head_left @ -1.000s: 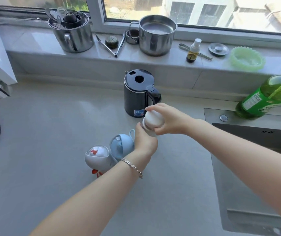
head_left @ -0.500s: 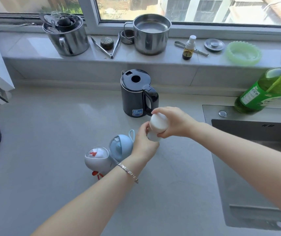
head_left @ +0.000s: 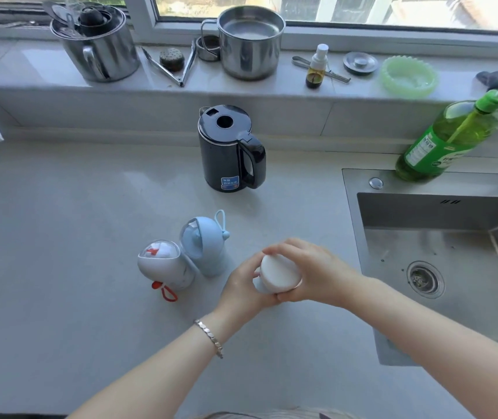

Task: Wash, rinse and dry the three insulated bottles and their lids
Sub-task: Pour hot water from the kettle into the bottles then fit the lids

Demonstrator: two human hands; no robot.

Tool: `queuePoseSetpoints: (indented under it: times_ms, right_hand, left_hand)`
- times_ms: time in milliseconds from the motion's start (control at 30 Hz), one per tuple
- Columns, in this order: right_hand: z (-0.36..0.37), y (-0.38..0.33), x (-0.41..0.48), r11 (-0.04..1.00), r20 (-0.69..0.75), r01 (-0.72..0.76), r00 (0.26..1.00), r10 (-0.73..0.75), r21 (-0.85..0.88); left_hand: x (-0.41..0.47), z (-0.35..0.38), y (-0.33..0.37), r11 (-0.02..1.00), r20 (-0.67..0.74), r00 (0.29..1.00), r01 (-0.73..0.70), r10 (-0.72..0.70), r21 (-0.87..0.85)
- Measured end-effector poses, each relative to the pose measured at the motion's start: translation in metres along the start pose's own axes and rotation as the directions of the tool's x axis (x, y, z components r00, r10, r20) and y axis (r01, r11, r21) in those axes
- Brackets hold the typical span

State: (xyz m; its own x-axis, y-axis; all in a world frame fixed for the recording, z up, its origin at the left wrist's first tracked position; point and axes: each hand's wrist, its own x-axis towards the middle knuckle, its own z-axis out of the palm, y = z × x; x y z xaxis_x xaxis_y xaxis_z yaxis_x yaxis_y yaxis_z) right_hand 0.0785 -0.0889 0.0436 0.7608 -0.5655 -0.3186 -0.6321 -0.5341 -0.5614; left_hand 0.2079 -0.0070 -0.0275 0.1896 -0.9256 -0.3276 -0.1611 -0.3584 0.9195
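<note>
Both hands hold a white insulated bottle point(head_left: 258, 284) above the counter, near the sink's left rim. My left hand point(head_left: 241, 290) grips its body from the left, hiding most of it. My right hand point(head_left: 314, 275) wraps around its rounded white lid point(head_left: 279, 272). To the left stand two more bottles, touching each other: a pale blue one point(head_left: 205, 249) with a loop strap, and a white one point(head_left: 164, 269) with a clear dome lid and a red strap.
A black electric kettle point(head_left: 229, 149) stands behind the bottles. The steel sink point(head_left: 441, 237) lies to the right, with a green dish-soap bottle point(head_left: 444, 143) at its back rim. Steel pots point(head_left: 249, 46), tongs point(head_left: 178, 65), a small spray bottle point(head_left: 315, 69) and a green dish point(head_left: 409, 75) line the windowsill.
Both hands have drawn the white bottle nearer to me and rightward, away from the kettle and the other two bottles. The grip looks the same.
</note>
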Motion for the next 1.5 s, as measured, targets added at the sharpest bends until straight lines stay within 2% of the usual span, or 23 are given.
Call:
queuePoseSetpoints:
  times_ms: [233, 267, 333, 400, 533, 667, 767, 800, 900, 1033, 1067, 1167, 1300, 1400, 1500]
  right_hand:
    - [-0.013, -0.007, -0.018, 0.989, 0.022, 0.113, 0.994, -0.111, -0.095]
    - [-0.011, -0.008, -0.018, 0.990, -0.017, 0.083, 0.996, -0.085, -0.112]
    - [-0.007, -0.014, -0.016, 0.979, -0.144, -0.090, 0.988, 0.064, -0.183]
    - [-0.003, -0.021, -0.013, 0.943, -0.180, -0.222, 0.967, 0.180, -0.249]
    - [0.001, -0.020, -0.013, 0.976, -0.039, -0.060, 0.998, 0.053, -0.212]
    - [-0.003, -0.020, -0.015, 0.933, -0.142, -0.187, 0.978, 0.149, -0.306]
    - [-0.003, -0.017, -0.018, 0.975, -0.051, -0.051, 0.998, 0.041, -0.218]
    - [-0.003, -0.016, -0.018, 0.975, -0.066, -0.035, 0.998, 0.021, -0.219]
    - [-0.005, -0.018, -0.016, 0.935, -0.186, -0.135, 0.980, 0.077, -0.328]
    - [-0.006, -0.015, -0.015, 0.938, -0.017, -0.021, 1.000, 0.016, -0.346]
    - [-0.004, -0.015, -0.015, 0.932, -0.019, -0.018, 1.000, 0.012, -0.362]
    - [0.000, -0.016, -0.011, 0.917, -0.158, -0.111, 0.986, 0.053, -0.382]
    - [0.006, -0.012, -0.004, 0.829, -0.171, -0.086, 0.985, -0.012, -0.553]
    - [0.011, -0.008, -0.003, 0.845, -0.233, -0.115, 0.972, -0.011, -0.523]
    - [0.014, -0.010, -0.004, 0.876, -0.275, -0.073, 0.959, -0.070, -0.477]
  left_hand:
    - [0.000, 0.002, 0.007, 0.998, 0.042, 0.998, -0.043, 0.044, -0.036]
    - [0.000, 0.002, 0.007, 0.998, 0.045, 0.998, -0.045, 0.047, -0.045]
    - [0.000, 0.003, 0.007, 0.997, 0.050, 0.998, -0.034, 0.038, -0.066]
    - [0.000, 0.004, 0.008, 0.994, 0.056, 0.998, -0.017, 0.023, -0.111]
    - [0.000, 0.003, 0.008, 0.993, 0.070, 0.996, -0.040, 0.048, -0.112]
    - [0.000, 0.004, 0.007, 0.988, 0.085, 0.996, -0.015, 0.029, -0.152]
    - [0.002, 0.003, 0.006, 0.990, 0.073, 0.995, -0.062, 0.072, -0.125]
    - [0.002, 0.003, 0.006, 0.990, 0.068, 0.995, -0.062, 0.071, -0.128]
    - [0.003, 0.003, 0.003, 0.988, 0.053, 0.996, -0.063, 0.072, -0.142]
    - [0.002, 0.003, 0.006, 0.993, 0.044, 0.995, -0.086, 0.090, -0.080]
    - [0.001, 0.003, 0.007, 0.993, 0.045, 0.995, -0.080, 0.084, -0.085]
    - [0.002, 0.003, 0.007, 0.992, 0.066, 0.993, -0.089, 0.095, -0.090]
    - [0.003, 0.001, 0.011, 0.993, 0.064, 0.992, -0.109, 0.111, -0.037]
    - [0.002, 0.004, 0.011, 0.992, 0.043, 0.991, -0.129, 0.129, -0.010]
    - [-0.002, 0.006, 0.010, 0.982, -0.021, 0.983, -0.184, 0.185, 0.042]
